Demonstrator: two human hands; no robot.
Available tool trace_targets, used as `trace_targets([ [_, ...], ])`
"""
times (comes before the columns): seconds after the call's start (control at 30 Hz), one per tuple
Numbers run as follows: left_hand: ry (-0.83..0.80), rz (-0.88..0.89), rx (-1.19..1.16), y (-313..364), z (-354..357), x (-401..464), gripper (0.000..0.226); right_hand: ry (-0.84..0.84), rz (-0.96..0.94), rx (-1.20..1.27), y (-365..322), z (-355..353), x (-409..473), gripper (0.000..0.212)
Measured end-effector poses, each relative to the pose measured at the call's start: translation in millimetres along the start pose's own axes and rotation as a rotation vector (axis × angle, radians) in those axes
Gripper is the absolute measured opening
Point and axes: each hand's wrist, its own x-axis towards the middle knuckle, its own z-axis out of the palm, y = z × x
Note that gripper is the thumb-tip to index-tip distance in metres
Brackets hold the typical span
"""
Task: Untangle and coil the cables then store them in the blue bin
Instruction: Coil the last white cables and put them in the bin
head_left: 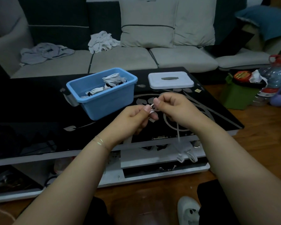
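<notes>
Both hands are meeting above the glossy black counter (31, 101), whose glass top is carrying a silver leaf-and-vine pattern. The left hand (136, 118) is pinching a thin white cable (178, 135) between thumb and curled fingers, with what looks like a small loop of it bunching under the thumb. The right hand (169, 106) is pinching the same cable just beside it, thumb pressing against the forefinger, a short stiff end poking out between the two thumbs. From under the right hand the smooth, round cord is hanging straight down past the counter's front edge, ending in a blurred loop and plug near the lower shelf.

The blue bin (110, 103), a rectangular plastic tub with a rolled rim, is sitting on the counter just behind the left hand, turned at an angle. Inside it, coiled white cables (112, 79) are lying in bundles. To its right, apart from it, a flat white plastic lid (170, 79) with rounded corners and a grey recessed handle is resting on the counter.
</notes>
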Motion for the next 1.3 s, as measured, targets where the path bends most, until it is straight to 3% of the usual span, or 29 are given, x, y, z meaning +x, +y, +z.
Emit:
trace_targets([
  [0.17,0.046,0.044,-0.293,-0.2,1.2,1.6,0.042,0.179,-0.042,-0.185,12.4,-4.7,9.8,0.022],
  [0.3,0.034,0.039,-0.608,2.4,-4.8,1.8,0.042,0.204,0.07,-0.293,31.7,-1.9,14.3,0.032],
  [0.4,0.068,0.005,-0.808,6.1,-10.3,1.3,0.04,0.112,0.131,-0.371,40.3,13.0,13.7,0.036],
  [0.53,0.149,0.014,-0.915,8.3,-20.4,1.1,0.035,-0.073,0.088,-0.622,34.7,39.7,2.0,0.025],
  [0.77,0.308,0.063,-0.608,-5.9,-18.1,7.5,0.033,-0.217,-0.099,-0.778,14.2,55.5,-13.3,0.022],
  [1.0,0.34,0.031,0.168,-14.8,-10.6,7.6,0.02,-0.2,-0.13,-0.771,6.0,47.4,-15.4,0.015],
  [1.07,0.289,0.013,0.333,-15.8,-14.1,6.4,0.032,-0.183,-0.108,-0.688,3.8,41.5,-15.3,0.019],
  [1.17,0.127,-0.031,0.295,-7.6,-7.9,-1.4,0.06,-0.15,-0.066,-0.618,4.0,33.3,-13.0,0.015],
  [1.3,0.059,-0.046,0.29,-0.4,2.5,-4.3,0.07,-0.101,-0.021,-0.437,9.7,30.9,-9.6,0.02],
])
